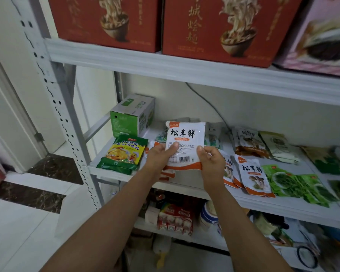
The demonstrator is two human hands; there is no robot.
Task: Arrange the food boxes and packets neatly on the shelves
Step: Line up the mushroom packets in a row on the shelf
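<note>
You have the white packet (185, 142) upright in the air, forward and to the right of the green box (130, 114), over the front of the middle shelf (283, 207). Your left hand (159, 156) pinches its lower left edge with the thumb on the printed face. Your right hand (210, 160) pinches the lower right corner, fingers curled.

Judge it light and soft: a thin, glossy pouch that will flex and may slide between dry fingers. It looks sturdy enough, though a hard squeeze would crease it. Grip it by the flat sealed edges, as now, or lay it flat across one palm.

Count as you sort:
- One packet in hand.
- Matching white-and-orange packets (253, 173) lie further right of the box, two clearly and perhaps a third beneath. More show under your hands, number unclear.
- Yellow-green packets (126, 150) sit stacked just in front of the box, at least two.
- Leafy green packets (290, 181) lie far right of the box, at least three.
- One green box.
- Above the box, on the upper shelf, stand two red boxes (220, 26) and one pink box (318, 36).
</note>
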